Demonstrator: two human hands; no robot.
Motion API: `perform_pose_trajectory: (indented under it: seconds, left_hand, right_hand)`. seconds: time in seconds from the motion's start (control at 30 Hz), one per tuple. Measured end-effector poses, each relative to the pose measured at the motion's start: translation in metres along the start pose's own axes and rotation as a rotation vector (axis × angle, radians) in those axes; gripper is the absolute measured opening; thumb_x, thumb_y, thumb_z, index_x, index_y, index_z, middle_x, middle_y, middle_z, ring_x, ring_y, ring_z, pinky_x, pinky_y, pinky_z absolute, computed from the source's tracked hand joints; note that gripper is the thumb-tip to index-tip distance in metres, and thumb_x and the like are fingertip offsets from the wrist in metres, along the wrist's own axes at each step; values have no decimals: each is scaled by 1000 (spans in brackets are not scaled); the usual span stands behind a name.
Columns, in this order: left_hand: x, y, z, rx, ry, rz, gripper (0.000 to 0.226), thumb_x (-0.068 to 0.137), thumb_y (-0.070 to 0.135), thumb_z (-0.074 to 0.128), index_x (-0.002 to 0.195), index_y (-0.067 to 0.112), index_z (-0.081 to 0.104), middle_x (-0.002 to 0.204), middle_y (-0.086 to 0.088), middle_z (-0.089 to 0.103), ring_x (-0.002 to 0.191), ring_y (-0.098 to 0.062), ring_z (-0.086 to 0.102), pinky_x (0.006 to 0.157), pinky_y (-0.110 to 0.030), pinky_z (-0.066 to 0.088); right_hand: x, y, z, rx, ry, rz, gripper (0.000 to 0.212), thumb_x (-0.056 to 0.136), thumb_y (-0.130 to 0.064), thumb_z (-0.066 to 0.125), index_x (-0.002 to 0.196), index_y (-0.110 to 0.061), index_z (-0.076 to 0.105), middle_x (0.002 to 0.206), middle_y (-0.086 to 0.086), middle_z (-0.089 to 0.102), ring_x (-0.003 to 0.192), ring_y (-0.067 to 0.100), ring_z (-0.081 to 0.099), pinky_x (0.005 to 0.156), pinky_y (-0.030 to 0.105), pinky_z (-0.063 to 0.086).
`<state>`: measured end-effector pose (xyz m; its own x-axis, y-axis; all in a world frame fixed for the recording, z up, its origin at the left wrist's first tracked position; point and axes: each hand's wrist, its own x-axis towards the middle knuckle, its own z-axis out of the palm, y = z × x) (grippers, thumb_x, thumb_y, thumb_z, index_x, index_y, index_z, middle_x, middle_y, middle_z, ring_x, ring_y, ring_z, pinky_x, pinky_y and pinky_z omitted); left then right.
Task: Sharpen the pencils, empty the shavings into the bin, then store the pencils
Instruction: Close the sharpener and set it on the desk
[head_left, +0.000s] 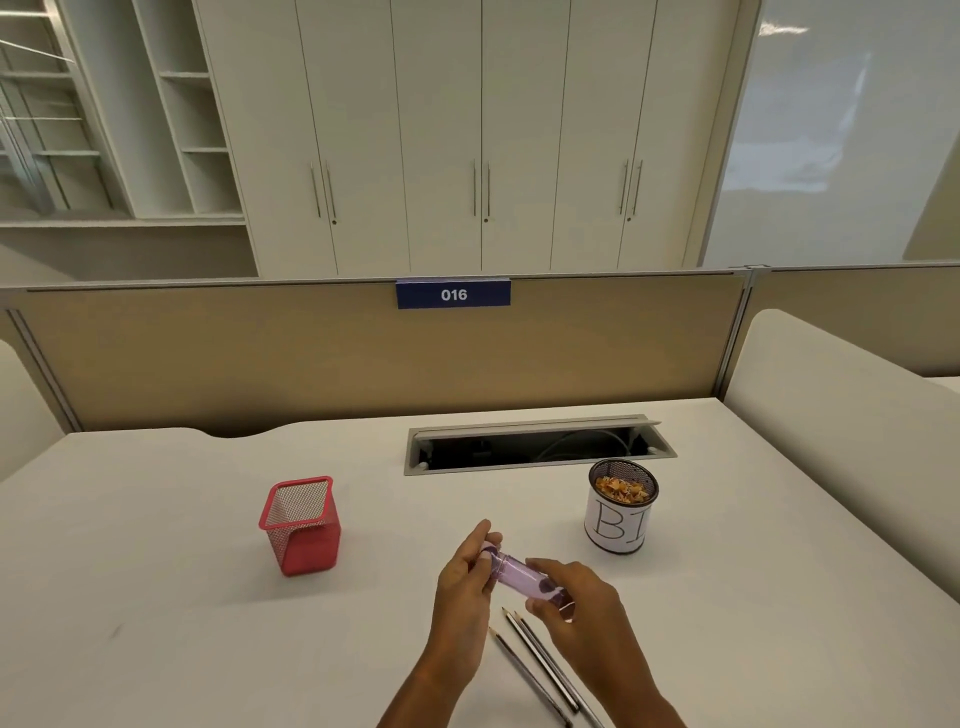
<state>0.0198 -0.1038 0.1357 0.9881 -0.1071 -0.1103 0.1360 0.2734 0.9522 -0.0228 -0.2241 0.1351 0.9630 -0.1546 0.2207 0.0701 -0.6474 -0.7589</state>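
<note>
Both hands held a purple see-through sharpener (519, 571) just above the white table (208, 623), near its front edge and a little right of centre. The sharpener was a short cylinder. Its long axis ran diagonally, with the far end pointing away and to the left and the near end pointing toward the person and to the right.

The left hand (462, 587) pinched the far-left end, fingers curled round it and the thumb on top. The right hand (576, 597) gripped the near-right end, its fingers wrapped over the body.

Under the hands, 3 pencils (528, 642) lay flat on the table, roughly parallel to each other. Their long axes ran from the front edge up and to the left, and their sharpened tips pointed away from the person. 2 lay side by side, and the 3rd (521, 667) sat just to their left.

A red mesh holder (301, 525) stood upright, well apart to the left. To the right, beyond the hands, stood a round mesh bin (618, 525) wrapped in white paper with the letters "BI" showing, and pencil shavings (622, 489) filled its top.

Behind the bin an open cable tray (535, 447) was set into the table. A tan partition (260, 353) carried a blue sign (453, 294) reading 016.
</note>
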Motion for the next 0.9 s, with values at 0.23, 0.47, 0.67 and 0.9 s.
perform_pose_trajectory:
  seconds: [0.23,0.47,0.67,0.9]
  left_hand:
    - [-7,2,2,-46,52,29,42,100,5,29,140,8,37,122,-9,53,122,-30,48,111,-44,32]
    - [-10,3,0,-45,68,26,34,92,12,50,125,13,54,112,1,63,117,-26,56,96,-29,45]
    - [-12,5,-1,26,82,54,14,86,16,59,95,27,63,107,1,66,108,-21,58,85,-20,48]
    - [-18,5,0,-61,40,36,15,86,13,58,93,24,64,100,0,68,97,-21,64,66,-13,53]
  right_hand:
    - [-7,-9,3,-54,34,-66,41,84,-17,63,124,-27,55,93,-8,53,69,-3,50,62,-1,39]
    - [-8,-10,0,-60,58,-78,41,84,-15,64,124,-24,56,94,-8,52,70,0,51,64,0,37]
    - [-9,-11,-3,-26,75,-84,39,82,-12,66,119,-23,60,91,-6,56,73,4,54,68,5,43]
    - [-13,-10,-4,73,83,-34,38,80,-7,68,116,-17,63,87,-12,57,76,2,57,68,0,44]
